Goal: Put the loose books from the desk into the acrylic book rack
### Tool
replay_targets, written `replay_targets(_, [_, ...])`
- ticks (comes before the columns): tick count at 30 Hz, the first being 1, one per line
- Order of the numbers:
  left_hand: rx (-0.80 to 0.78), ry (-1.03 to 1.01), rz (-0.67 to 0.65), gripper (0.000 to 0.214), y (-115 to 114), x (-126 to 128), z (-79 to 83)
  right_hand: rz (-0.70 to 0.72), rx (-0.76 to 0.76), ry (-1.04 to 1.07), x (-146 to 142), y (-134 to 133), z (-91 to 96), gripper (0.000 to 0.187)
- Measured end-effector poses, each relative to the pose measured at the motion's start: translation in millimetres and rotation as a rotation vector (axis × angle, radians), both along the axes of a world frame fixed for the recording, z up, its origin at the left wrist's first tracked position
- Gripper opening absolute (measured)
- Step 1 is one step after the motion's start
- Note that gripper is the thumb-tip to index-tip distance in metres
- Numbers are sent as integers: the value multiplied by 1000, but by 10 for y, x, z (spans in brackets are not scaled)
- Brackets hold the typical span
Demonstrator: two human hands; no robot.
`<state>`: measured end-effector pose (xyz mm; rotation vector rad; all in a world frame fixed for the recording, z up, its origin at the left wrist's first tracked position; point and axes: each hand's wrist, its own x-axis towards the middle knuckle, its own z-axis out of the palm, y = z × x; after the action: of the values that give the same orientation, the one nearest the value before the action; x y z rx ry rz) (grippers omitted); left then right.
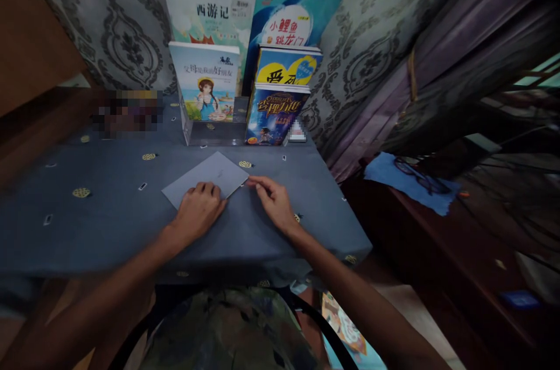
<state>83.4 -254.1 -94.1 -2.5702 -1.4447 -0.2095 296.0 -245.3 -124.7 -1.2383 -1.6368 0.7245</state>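
Observation:
A pale, plain folded sheet of paper (205, 174) lies at an angle on the tablecloth, a small faint mark near its middle. My left hand (199, 209) rests on the paper's near part with its fingers bent, holding it down. At the right corner is my right hand (273, 201), its fingertips touching the paper's edge and the thumb close to the index finger. Whether anything lies inside the fold is hidden.
A clear stand (216, 132) holds several children's books (205, 87) behind the paper. The blue-grey tablecloth (109, 212) has a pineapple print. Glasses (422, 176) lie on a blue cloth (389, 174) at right. Patterned curtains (126, 37) hang behind.

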Motion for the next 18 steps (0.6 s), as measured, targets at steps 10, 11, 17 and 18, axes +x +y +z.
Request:
replay_targets(10, [-42, -9, 18, 30, 17, 11, 87, -24, 95, -78, -37, 90, 56, 34])
replay_targets(11, [-54, -4, 23, 29, 11, 21, 81, -13, 107, -122, -53, 100, 55, 35])
replay_targets(17, [-21, 46, 21, 27, -48, 53, 12, 71, 68, -510, -88, 169, 25, 34])
replay_targets(18, [-9, 48, 12, 27, -39, 39, 15, 80, 53, -542, -86, 171, 27, 33])
